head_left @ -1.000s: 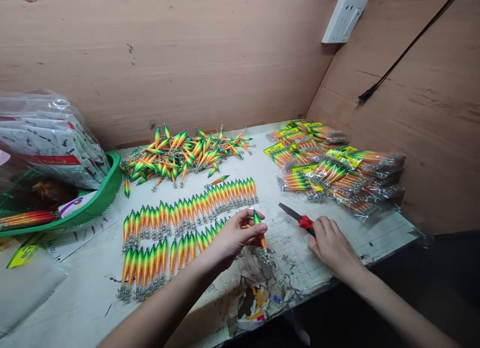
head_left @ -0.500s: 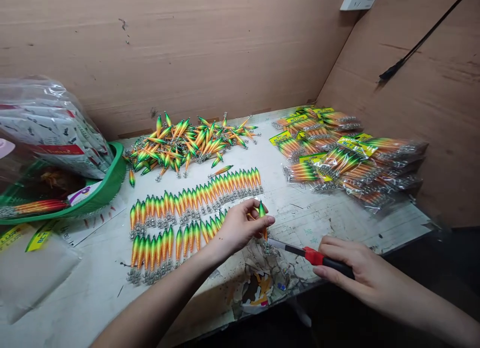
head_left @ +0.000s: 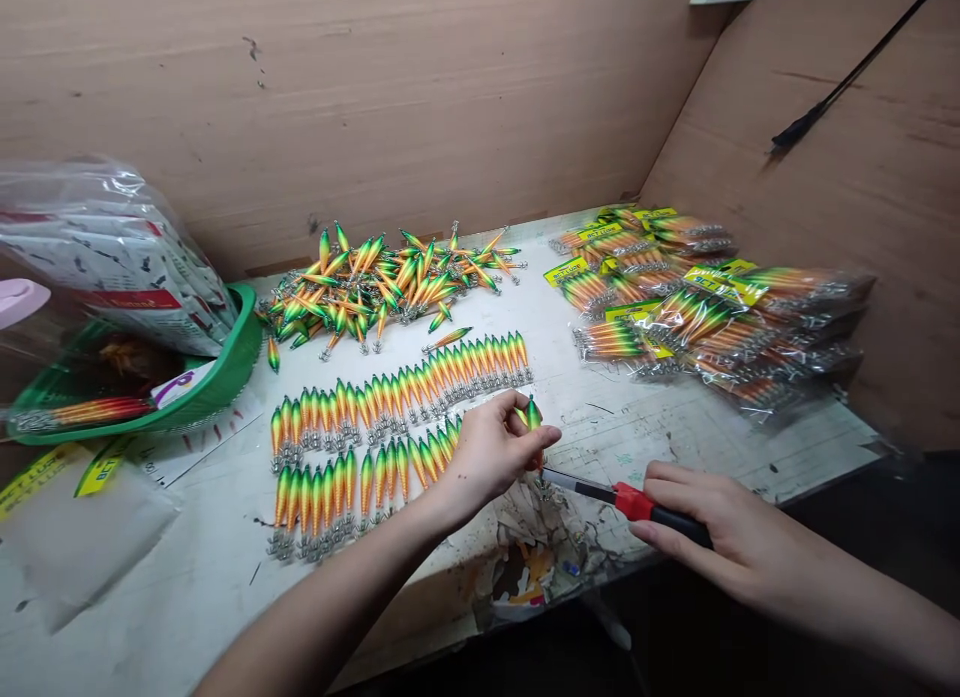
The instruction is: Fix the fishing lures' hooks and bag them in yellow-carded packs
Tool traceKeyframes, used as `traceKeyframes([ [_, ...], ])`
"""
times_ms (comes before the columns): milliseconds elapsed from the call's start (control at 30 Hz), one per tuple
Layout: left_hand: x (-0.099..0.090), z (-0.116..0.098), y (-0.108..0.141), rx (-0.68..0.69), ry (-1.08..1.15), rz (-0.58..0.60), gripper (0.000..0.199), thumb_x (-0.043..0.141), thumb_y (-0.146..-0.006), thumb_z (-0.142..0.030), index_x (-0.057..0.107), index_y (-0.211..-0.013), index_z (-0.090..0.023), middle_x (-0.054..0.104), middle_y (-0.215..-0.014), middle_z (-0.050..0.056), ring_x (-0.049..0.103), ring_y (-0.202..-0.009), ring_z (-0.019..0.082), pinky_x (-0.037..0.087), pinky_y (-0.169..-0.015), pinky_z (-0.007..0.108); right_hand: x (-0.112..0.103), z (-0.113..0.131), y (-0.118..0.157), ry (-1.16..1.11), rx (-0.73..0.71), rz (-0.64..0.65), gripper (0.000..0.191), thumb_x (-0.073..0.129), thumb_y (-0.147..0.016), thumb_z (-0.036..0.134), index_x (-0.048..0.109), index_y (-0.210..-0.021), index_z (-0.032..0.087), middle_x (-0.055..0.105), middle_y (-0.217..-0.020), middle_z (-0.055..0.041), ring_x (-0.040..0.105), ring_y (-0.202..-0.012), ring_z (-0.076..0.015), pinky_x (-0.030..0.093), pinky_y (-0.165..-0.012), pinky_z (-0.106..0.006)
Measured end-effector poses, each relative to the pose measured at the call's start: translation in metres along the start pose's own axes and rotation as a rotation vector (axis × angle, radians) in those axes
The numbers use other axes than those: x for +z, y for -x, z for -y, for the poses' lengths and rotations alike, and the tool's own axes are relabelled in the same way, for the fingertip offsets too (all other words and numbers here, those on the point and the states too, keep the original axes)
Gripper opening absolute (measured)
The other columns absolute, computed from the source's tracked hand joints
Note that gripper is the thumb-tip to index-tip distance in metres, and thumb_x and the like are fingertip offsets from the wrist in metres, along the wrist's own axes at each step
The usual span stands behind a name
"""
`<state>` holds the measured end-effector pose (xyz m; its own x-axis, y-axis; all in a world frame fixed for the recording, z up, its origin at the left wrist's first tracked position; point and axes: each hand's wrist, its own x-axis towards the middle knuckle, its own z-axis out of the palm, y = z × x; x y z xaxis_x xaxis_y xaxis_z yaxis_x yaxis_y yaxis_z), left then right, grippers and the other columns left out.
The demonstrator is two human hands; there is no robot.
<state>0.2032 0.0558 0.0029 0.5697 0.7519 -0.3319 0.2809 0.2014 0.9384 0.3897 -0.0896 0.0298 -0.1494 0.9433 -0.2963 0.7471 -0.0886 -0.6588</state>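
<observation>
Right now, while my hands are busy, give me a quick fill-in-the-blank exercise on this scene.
1. The left hand holds a lure whose visible upper end is ____.
2. The right hand holds a tool with a handle coloured black and ____.
3. The neatly lined-up lures form ____ rows.
4. The labels on the bagged lures are ____.

Missing words: green; red; two; yellow.

Looks like a small workshop. Can tell from the worn, torn worktop (head_left: 622, 427), the rows of bright lures (head_left: 405, 387), the big loose pile (head_left: 405, 277) behind, the clear bags of lures (head_left: 735, 332) with yellow labels and the plain brown walls (head_left: 412, 107).
</observation>
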Motion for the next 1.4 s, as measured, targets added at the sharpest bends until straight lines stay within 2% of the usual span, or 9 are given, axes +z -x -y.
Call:
traceKeyframes([
  [200,-0.002,-0.001,0.0,-0.045,0.084,0.041,0.028,0.074,-0.068,-0.028,0.049,-0.076,-0.02,0.054,-0.045,-0.008,0.057,-0.041,0.013,0.04,-0.043,0.022,0.001,-0.005,-0.002,-0.017,-0.058,-0.001,0.029,0.045,-0.093,0.041,0.061,-0.08,0.021,0.06,-0.076,-0.0036,0.057,-0.07,-0.0166,0.043,-0.066,-0.027],
  [467,-0.012,0.0,-0.004,-0.087,0.223,0.267,0.039,0.084,-0.056,-0.039,0.056,-0.07,-0.015,0.054,-0.048,-0.005,0.058,-0.046,0.012,0.049,-0.05,0.025,0.01,-0.017,-0.002,-0.118,-0.136,-0.013,0.032,0.043,-0.094,0.041,0.053,-0.074,0.019,0.055,-0.071,-0.0026,0.051,-0.065,-0.0144,0.039,-0.061,-0.026],
  [700,-0.02,0.014,-0.009,-0.095,0.291,0.452,0.032,0.081,-0.065,-0.036,0.061,-0.076,-0.014,0.058,-0.061,-0.004,0.058,-0.055,0.009,0.05,-0.057,0.024,0.015,-0.026,0.0,-0.227,-0.141,0.015,0.036,0.045,-0.093,0.044,0.05,-0.067,0.019,0.048,-0.065,0.0002,0.048,-0.062,-0.0132,0.037,-0.06,-0.026],
  [900,-0.022,0.009,-0.005,-0.122,0.378,0.514,0.03,0.079,-0.068,-0.034,0.062,-0.082,-0.014,0.062,-0.072,-0.001,0.059,-0.061,0.008,0.05,-0.06,0.022,0.017,-0.026,0.005,-0.275,-0.111,-0.029,0.041,0.045,-0.091,0.051,0.053,-0.066,0.019,0.05,-0.067,-0.0011,0.052,-0.065,-0.0159,0.041,-0.064,-0.028],
  [1000,-0.024,0.005,-0.001,-0.108,0.376,0.493,0.029,0.078,-0.07,-0.033,0.062,-0.085,-0.014,0.062,-0.074,0.0,0.06,-0.062,0.009,0.05,-0.06,0.022,0.012,-0.026,0.009,-0.282,-0.087,-0.114,0.042,0.046,-0.09,0.054,0.056,-0.067,0.02,0.053,-0.069,-0.0022,0.053,-0.068,-0.0175,0.044,-0.065,-0.029],
  [1133,-0.022,0.0,-0.002,-0.055,0.321,0.429,0.025,0.072,-0.075,-0.032,0.059,-0.088,-0.015,0.06,-0.074,-0.001,0.059,-0.061,0.008,0.051,-0.062,0.023,0.006,-0.042,0.008,-0.148,-0.039,-0.257,0.035,0.044,-0.092,0.051,0.062,-0.083,0.022,0.058,-0.082,-0.0043,0.057,-0.081,-0.0201,0.046,-0.074,-0.031],
  [1267,-0.002,-0.004,-0.021,-0.014,-0.246,0.177,0.028,0.06,-0.084,-0.032,0.054,-0.107,-0.016,0.063,-0.077,0.001,0.065,-0.065,0.012,0.052,-0.065,0.025,0.022,-0.074,-0.007,0.205,0.102,-0.471,0.038,0.038,-0.094,0.052,0.06,-0.087,0.022,0.055,-0.086,-0.0046,0.056,-0.082,-0.0195,0.047,-0.074,-0.031],
  [1333,0.014,-0.003,-0.034,-0.011,-0.492,0.048,0.041,0.061,-0.083,-0.031,0.048,-0.119,-0.015,0.067,-0.083,0.005,0.068,-0.076,0.019,0.052,-0.07,0.03,0.035,-0.086,-0.018,0.405,0.144,-0.571,0.042,0.034,-0.094,0.054,0.058,-0.083,0.021,0.053,-0.084,-0.005,0.055,-0.081,-0.0202,0.046,-0.071,-0.031],
  [1400,0.029,-0.002,-0.045,-0.018,-0.611,-0.028,0.05,0.063,-0.08,-0.026,0.044,-0.124,-0.012,0.069,-0.093,0.014,0.067,-0.091,0.028,0.05,-0.077,0.037,0.048,-0.091,-0.027,0.535,0.163,-0.638,0.043,0.033,-0.094,0.052,0.058,-0.082,0.02,0.053,-0.085,-0.0066,0.053,-0.081,-0.022,0.045,-0.071,-0.033],
])
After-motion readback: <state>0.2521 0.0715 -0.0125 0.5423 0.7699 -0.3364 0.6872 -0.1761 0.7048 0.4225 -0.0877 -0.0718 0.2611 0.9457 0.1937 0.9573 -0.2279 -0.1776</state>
